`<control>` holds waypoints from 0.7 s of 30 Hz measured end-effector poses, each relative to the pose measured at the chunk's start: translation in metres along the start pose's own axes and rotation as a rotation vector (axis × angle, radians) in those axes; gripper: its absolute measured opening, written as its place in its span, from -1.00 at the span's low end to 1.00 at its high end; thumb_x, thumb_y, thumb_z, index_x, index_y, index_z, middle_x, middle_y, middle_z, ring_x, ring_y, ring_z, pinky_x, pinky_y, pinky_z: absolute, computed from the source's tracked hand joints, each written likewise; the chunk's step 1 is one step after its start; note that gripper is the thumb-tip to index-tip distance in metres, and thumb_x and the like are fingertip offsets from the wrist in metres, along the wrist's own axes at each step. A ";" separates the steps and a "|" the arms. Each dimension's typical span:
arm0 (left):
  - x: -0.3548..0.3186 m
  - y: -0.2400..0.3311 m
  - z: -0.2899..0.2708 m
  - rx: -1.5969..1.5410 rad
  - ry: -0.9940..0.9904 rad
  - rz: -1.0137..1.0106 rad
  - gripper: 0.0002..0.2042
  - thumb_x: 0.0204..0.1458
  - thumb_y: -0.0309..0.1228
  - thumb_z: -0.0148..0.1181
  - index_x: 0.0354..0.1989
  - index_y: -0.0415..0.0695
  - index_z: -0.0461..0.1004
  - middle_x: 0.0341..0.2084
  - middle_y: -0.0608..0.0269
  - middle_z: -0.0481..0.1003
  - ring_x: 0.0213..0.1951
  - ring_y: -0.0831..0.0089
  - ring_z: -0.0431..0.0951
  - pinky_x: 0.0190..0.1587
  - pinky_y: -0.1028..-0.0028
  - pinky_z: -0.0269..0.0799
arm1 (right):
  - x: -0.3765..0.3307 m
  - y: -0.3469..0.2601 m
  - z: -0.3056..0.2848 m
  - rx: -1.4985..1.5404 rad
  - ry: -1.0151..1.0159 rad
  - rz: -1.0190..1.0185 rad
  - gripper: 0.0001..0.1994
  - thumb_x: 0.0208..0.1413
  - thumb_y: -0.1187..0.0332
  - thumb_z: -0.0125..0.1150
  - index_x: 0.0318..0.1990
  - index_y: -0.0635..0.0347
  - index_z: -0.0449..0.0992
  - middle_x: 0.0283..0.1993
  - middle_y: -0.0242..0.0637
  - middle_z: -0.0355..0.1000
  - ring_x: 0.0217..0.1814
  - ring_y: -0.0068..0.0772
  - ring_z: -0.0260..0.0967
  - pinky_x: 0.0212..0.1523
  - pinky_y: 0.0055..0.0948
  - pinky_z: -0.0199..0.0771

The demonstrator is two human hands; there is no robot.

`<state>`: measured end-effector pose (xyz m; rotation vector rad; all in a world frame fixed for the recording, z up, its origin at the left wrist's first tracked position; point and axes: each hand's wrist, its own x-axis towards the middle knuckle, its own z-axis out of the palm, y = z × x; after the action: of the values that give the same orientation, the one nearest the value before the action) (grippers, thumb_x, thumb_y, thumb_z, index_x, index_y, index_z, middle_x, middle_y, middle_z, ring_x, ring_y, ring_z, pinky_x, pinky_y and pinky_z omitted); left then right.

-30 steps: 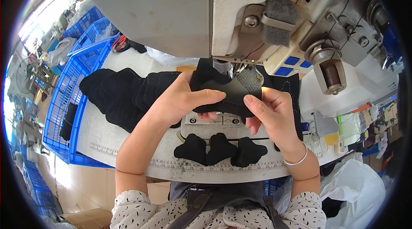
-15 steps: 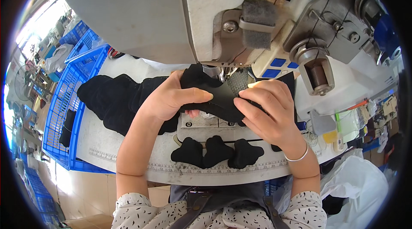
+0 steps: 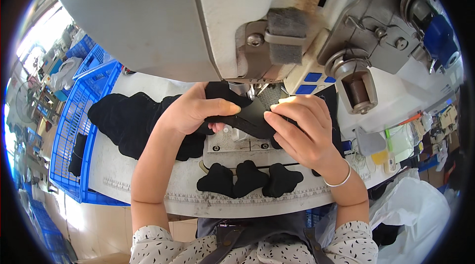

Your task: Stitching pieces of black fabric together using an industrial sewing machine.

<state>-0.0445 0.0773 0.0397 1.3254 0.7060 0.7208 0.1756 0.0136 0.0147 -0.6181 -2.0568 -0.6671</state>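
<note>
A black fabric piece (image 3: 251, 117) with a smooth, dark grey inner face lies under the sewing machine's presser foot (image 3: 251, 89). My left hand (image 3: 190, 111) is closed on its left part, thumb on top and a fingertip showing below. On the right, my right hand (image 3: 308, 124) pinches the same piece between thumb and fingers. Just behind those fingertips shows a grey textured patch (image 3: 270, 95). The needle's exact spot is hard to make out behind the foot. Towards me, several small, lobed black fabric pieces (image 3: 251, 179) sit in a row.
A heap of black fabric (image 3: 126, 120) lies left of my left forearm. Beyond it stands a blue plastic basket (image 3: 67, 150). The machine head (image 3: 133, 22) hangs low over the work, with a thread spool (image 3: 358, 92) at right. A printed ruler (image 3: 237, 201) follows the table's near edge.
The whole view has shifted slightly, so the machine head appears a little lower and further left. Both hands keep their grip on the fabric; the right fingertips sit slightly closer to the left hand.
</note>
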 end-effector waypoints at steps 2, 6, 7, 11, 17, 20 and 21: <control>0.004 0.001 -0.006 0.002 -0.035 -0.027 -0.77 -0.18 -0.50 0.22 -0.32 -0.29 0.40 -0.65 0.25 0.42 -0.72 0.55 0.36 -0.72 0.62 0.23 | 0.000 -0.002 0.002 0.008 0.005 0.005 -0.61 -0.48 0.53 0.23 -0.29 0.28 0.50 -0.27 -0.27 0.37 -0.25 -0.25 0.33 -0.28 -0.33 0.33; 0.013 0.009 -0.013 0.054 -0.132 -0.050 -0.85 -0.20 -0.50 0.20 -0.45 -0.30 0.43 -0.69 0.21 0.42 -0.74 0.52 0.33 -0.71 0.57 0.19 | -0.001 -0.004 0.005 -0.005 0.028 -0.004 -0.62 -0.46 0.53 0.24 -0.29 0.28 0.51 -0.27 -0.27 0.37 -0.26 -0.26 0.32 -0.29 -0.34 0.33; 0.016 0.010 -0.014 0.107 -0.149 -0.065 -0.86 -0.20 -0.46 0.16 -0.56 -0.31 0.46 -0.74 0.19 0.40 -0.75 0.48 0.32 -0.68 0.53 0.17 | -0.001 -0.005 0.006 -0.016 0.033 -0.005 -0.63 -0.45 0.53 0.24 -0.29 0.28 0.51 -0.27 -0.27 0.37 -0.26 -0.27 0.32 -0.29 -0.35 0.33; 0.027 0.005 -0.027 0.010 -0.182 -0.086 -0.90 -0.21 -0.58 0.21 -0.48 -0.30 0.46 -0.65 0.19 0.45 -0.76 0.54 0.33 -0.75 0.60 0.19 | -0.002 -0.010 0.007 -0.029 0.010 0.006 -0.63 -0.43 0.54 0.24 -0.28 0.29 0.51 -0.26 -0.26 0.36 -0.26 -0.26 0.32 -0.29 -0.35 0.33; 0.040 0.009 -0.030 0.006 -0.254 -0.042 -0.95 -0.26 -0.61 0.21 -0.58 -0.28 0.46 -0.74 0.22 0.41 -0.79 0.52 0.31 -0.75 0.58 0.18 | 0.000 -0.018 0.012 -0.084 0.000 0.062 -0.64 -0.39 0.53 0.23 -0.26 0.32 0.51 -0.24 -0.24 0.36 -0.25 -0.24 0.31 -0.26 -0.34 0.32; 0.051 0.006 -0.036 0.076 -0.272 0.062 -0.95 -0.27 -0.61 0.22 -0.62 -0.26 0.46 -0.77 0.22 0.39 -0.79 0.51 0.31 -0.75 0.56 0.19 | 0.001 -0.022 0.013 -0.123 -0.017 0.100 -0.66 -0.35 0.53 0.22 -0.26 0.33 0.50 -0.23 -0.24 0.36 -0.25 -0.23 0.31 -0.24 -0.32 0.31; 0.050 0.011 -0.033 0.062 -0.229 0.053 -0.95 -0.24 -0.59 0.21 -0.63 -0.25 0.46 -0.79 0.21 0.39 -0.78 0.52 0.32 -0.74 0.56 0.20 | 0.002 -0.023 0.014 -0.117 -0.019 0.115 -0.66 -0.32 0.53 0.22 -0.25 0.33 0.50 -0.23 -0.23 0.36 -0.25 -0.23 0.31 -0.22 -0.31 0.32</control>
<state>-0.0418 0.1378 0.0446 1.4608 0.5143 0.5814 0.1522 0.0064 0.0044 -0.8060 -1.9937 -0.7198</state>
